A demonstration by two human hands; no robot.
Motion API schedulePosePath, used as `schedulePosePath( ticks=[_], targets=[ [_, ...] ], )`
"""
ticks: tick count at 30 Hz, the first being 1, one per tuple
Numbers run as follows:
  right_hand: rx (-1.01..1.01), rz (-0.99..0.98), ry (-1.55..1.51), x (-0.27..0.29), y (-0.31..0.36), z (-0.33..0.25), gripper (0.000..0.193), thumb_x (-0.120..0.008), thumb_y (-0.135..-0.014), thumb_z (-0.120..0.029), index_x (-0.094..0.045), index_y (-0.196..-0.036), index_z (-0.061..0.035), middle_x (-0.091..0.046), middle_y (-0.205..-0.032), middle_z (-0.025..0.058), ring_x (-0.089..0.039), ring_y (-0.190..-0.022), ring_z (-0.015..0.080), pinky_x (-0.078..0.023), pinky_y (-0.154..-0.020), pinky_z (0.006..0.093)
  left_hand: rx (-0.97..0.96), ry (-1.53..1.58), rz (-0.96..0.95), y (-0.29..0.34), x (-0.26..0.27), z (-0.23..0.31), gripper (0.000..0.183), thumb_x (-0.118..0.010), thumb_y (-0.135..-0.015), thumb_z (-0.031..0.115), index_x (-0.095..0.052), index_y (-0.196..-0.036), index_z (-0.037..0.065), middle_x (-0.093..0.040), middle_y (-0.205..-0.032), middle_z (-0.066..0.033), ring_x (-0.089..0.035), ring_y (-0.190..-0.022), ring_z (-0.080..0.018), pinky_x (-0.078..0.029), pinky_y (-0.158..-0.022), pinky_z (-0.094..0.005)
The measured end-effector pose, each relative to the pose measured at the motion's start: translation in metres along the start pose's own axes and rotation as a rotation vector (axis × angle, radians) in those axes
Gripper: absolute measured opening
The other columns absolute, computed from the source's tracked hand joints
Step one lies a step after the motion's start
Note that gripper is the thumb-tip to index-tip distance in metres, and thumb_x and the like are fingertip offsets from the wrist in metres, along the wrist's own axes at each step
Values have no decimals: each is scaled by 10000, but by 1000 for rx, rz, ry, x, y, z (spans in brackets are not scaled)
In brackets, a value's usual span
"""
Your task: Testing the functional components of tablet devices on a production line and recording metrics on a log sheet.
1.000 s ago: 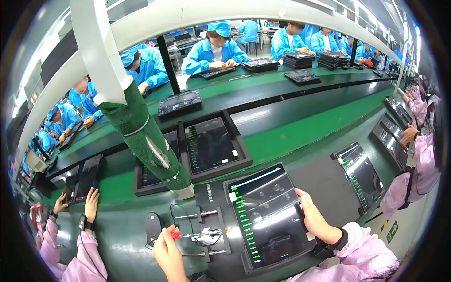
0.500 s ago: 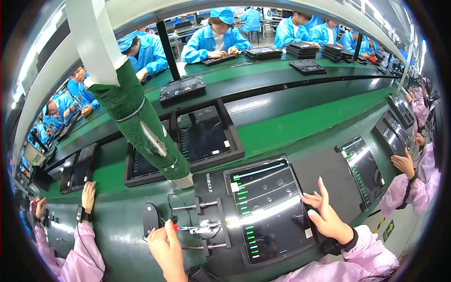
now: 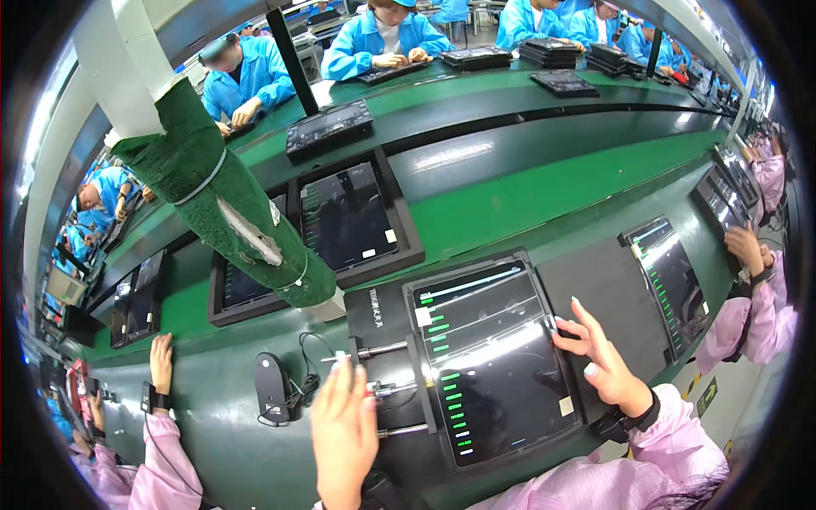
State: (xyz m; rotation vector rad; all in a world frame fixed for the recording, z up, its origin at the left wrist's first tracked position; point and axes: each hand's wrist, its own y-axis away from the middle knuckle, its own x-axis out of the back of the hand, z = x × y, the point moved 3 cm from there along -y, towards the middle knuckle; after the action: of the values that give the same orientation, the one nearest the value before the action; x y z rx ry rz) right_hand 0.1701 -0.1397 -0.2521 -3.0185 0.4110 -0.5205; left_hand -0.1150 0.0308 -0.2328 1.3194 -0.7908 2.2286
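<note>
A black tablet point(image 3: 501, 399) with a lit screen and a column of green marks lies in a black test fixture point(image 3: 367, 314). The fixture's sliding bar point(image 3: 420, 387), carried on metal rods, stands against the tablet's left edge. My left hand point(image 3: 344, 433) is over the slide's lever, fingers stretched out. It covers most of the lever; only a bit of its red grip point(image 3: 370, 392) shows. My right hand point(image 3: 605, 361) has its fingers apart, with fingertips at the tablet's right edge.
A black mouse point(image 3: 273, 387) with its cable lies left of the fixture. A green-wrapped post point(image 3: 246, 212) rises beyond it. Framed tablets point(image 3: 348, 212) stand behind, another tablet point(image 3: 667, 280) lies at right. Co-workers in pink sit on both sides; blue-clad ones sit across.
My left hand has moved from a pinch at the red-gripped lever to a stretched hand over it. The sliding bar has shifted right against the tablet. My right hand stays at the edge.
</note>
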Motion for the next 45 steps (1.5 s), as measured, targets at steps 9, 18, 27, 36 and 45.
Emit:
schedulePosePath(
  ticks=[9, 18, 27, 36, 45],
  targets=[
    [37, 87, -22, 2, -1, 4, 811, -456, -841, -522, -242, -1364, 60, -527, -1215, 237, -404, -1245, 340, -242, -1051, 438, 50, 85, -105, -5, -7, 1, 351, -520, -877, 158, -545, -1199, 20, -457, -1307, -201, -466, -1184, -343, -315, -1005, -442],
    [-18, 82, 1, 3, -1, 5, 745, -478, -818, -448, -307, -1337, 58, -554, -1184, 230, -447, -1207, 315, -265, -1036, 399, 90, 149, -91, -1, -7, -1, 399, -569, -848, 202, -534, -1218, 57, -363, -1365, -231, -465, -1151, -376, -315, -1007, -479],
    [-19, 68, -42, 1, 1, 8, 705, -485, -816, -435, -369, -1295, 70, -528, -1222, 217, -468, -1184, 313, -300, -1014, 383, 437, 152, 278, 2, 8, -59, 432, -520, -882, 164, -442, -1278, 12, -140, -1462, -241, -202, -1328, -406, -181, -1070, -461],
    [4, 14, 35, 9, 3, 4, 633, -505, -832, -365, -392, -1279, 69, -459, -1299, 209, -400, -1244, 327, -288, -1028, 391, 361, 108, 210, 0, -2, -60, 395, -517, -901, 158, -458, -1276, 48, -66, -1485, -213, -196, -1344, -378, -211, -1071, -427],
    [-30, 10, -87, 8, 5, 4, 603, -533, -828, -300, -385, -1289, 59, -459, -1297, 203, -417, -1233, 304, -296, -1026, 380, 435, 124, 241, 2, -4, -62, 353, -490, -910, 148, -478, -1247, 44, -128, -1470, -215, -283, -1308, -371, -282, -1039, -406]
  ],
)
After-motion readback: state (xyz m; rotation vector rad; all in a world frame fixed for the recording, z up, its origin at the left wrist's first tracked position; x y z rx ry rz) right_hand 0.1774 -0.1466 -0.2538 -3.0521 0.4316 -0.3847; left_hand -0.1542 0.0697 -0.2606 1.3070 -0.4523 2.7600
